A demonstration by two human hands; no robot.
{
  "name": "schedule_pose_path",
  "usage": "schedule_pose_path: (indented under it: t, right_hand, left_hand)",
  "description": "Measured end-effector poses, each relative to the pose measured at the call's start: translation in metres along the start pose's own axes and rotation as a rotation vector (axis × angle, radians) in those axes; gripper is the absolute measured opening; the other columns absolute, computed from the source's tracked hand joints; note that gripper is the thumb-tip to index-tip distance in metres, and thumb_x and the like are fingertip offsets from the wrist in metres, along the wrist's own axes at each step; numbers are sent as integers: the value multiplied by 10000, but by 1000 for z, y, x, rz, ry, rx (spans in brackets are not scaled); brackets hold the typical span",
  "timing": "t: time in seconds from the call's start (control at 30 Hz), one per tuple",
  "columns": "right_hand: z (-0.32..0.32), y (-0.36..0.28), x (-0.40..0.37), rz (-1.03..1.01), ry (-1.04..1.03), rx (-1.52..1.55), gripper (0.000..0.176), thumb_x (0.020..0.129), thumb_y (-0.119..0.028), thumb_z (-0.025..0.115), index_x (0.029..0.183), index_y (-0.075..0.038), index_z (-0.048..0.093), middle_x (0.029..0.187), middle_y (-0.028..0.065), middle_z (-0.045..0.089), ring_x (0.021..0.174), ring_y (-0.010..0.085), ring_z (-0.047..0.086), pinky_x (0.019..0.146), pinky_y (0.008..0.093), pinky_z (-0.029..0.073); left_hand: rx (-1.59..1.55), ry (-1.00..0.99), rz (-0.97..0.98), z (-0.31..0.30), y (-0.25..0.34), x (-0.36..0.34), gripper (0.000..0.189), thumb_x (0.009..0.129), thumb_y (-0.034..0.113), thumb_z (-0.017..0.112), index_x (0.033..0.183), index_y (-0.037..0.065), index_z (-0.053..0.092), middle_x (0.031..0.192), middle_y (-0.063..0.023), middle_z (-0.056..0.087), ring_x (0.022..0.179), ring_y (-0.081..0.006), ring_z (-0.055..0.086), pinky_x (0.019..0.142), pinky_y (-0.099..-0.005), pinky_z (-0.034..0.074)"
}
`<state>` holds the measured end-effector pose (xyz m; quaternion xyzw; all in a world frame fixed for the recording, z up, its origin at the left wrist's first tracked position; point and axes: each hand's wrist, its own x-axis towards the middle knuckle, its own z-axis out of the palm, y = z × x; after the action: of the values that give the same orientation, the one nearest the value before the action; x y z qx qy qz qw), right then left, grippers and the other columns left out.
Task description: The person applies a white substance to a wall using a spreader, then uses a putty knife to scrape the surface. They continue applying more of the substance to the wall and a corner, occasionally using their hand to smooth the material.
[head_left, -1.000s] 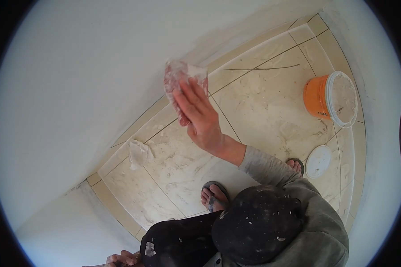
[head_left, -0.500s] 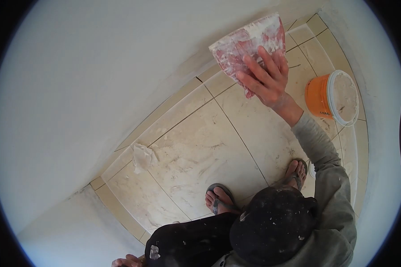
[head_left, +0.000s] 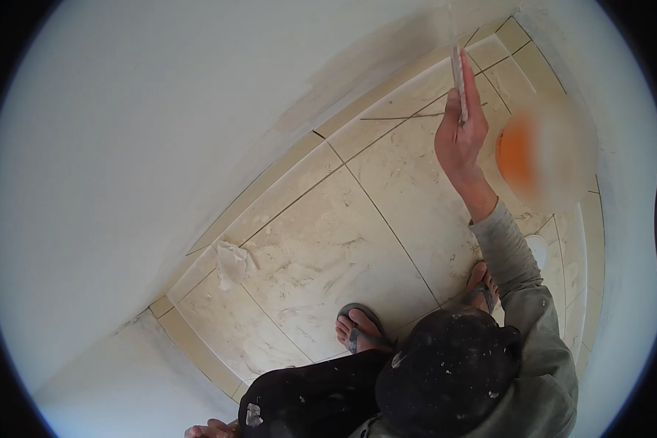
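My right hand [head_left: 463, 139] grips a flat pinkish-white tool [head_left: 457, 73], which is turned nearly edge-on and stands beside the lower part of the wall at the top. The thumb is on one side of the tool and the fingers are on the other. A damp-looking grey patch [head_left: 358, 62] marks the wall to its left. At the bottom left edge, my left hand [head_left: 212, 429] shows only in part, its fingers curled beside my dark-trousered knee; what it holds, if anything, is hidden.
An orange bucket [head_left: 515, 155], blurred on its pale side, stands right of my right hand. A crumpled whitish scrap [head_left: 233, 264] lies on the dusty tiled floor [head_left: 321, 233]. My sandalled feet are on the tiles. A round white object [head_left: 537, 250] is beside my right sleeve.
My right hand has turned the tool from face-on to edge-on and moved slightly right. The wall's darker patch is now uncovered. The bucket has become blurred. My left hand has barely moved.
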<state>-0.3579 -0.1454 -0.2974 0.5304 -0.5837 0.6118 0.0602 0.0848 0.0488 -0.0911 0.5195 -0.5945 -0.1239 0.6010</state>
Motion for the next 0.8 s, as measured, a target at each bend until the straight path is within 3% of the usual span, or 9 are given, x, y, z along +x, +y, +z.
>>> schedule_pose_path:
  t: [0.03,0.1,0.13,0.23,0.3,0.57,0.67,0.73,0.8]
  right_hand:
    - [2,-6,6,251,68,93,516,904,97,459,1413,16,454,1420,209,504,1253,285,559,1046,344,423]
    - [17,-5,6,272,50,79,531,898,108,452,1420,13,447,1411,208,513,1236,279,572,1040,322,422]
    - [27,-7,5,296,29,68,548,891,119,445,1428,9,439,1402,207,521,1219,274,586,1033,301,421]
    - [53,-27,-10,102,43,56,517,896,99,472,1409,30,460,1409,185,525,1277,269,536,1047,325,408]
    - [62,-53,-26,81,-40,48,569,840,126,499,1399,24,473,1405,201,519,1317,330,494,1079,374,396]
    - [56,-126,-78,115,-447,299,537,891,61,531,1417,-9,448,1430,202,476,1313,401,460,1087,449,398]
    - [27,-122,-78,611,-288,600,403,969,-29,520,1364,29,470,1324,199,559,1213,288,565,1030,404,454]
    - [7,-103,-81,966,-103,812,299,983,-71,540,1261,38,531,1190,155,627,1078,196,629,942,351,511]
    - [-7,-83,-64,1185,86,997,214,969,-76,572,1161,19,571,1085,99,656,957,144,652,841,312,550]
  left_hand:
    - [-2,-2,-2,0,-4,-1,309,1046,153,349,1324,139,484,1212,-276,559,695,-183,537,550,-274,470]
    - [134,67,281,2,-16,-3,310,1028,196,396,1257,44,542,1140,-273,591,644,-174,519,538,-279,461]
    - [129,70,279,5,-17,-2,310,1028,196,396,1257,44,542,1140,-273,591,644,-174,519,538,-279,461]
    - [49,221,225,24,-8,3,378,991,244,448,1148,-68,594,1041,-274,621,565,-172,484,517,-276,436]
    - [-102,409,-93,42,6,10,443,953,277,476,1049,-131,618,925,-259,643,512,-172,455,501,-273,413]
    - [-34,233,11,63,6,15,442,944,278,482,1073,-119,626,890,-244,663,522,-165,485,493,-260,418]
    - [29,85,7,26,-1,8,400,977,276,475,1164,-58,593,1022,-264,650,578,-174,541,489,-238,427]
    - [323,-51,295,6,-16,2,346,1027,248,430,1296,39,491,1103,-264,624,605,-171,545,488,-229,429]
    - [475,-88,362,4,-19,2,333,1041,245,410,1331,86,446,1111,-262,620,615,-165,540,491,-222,429]
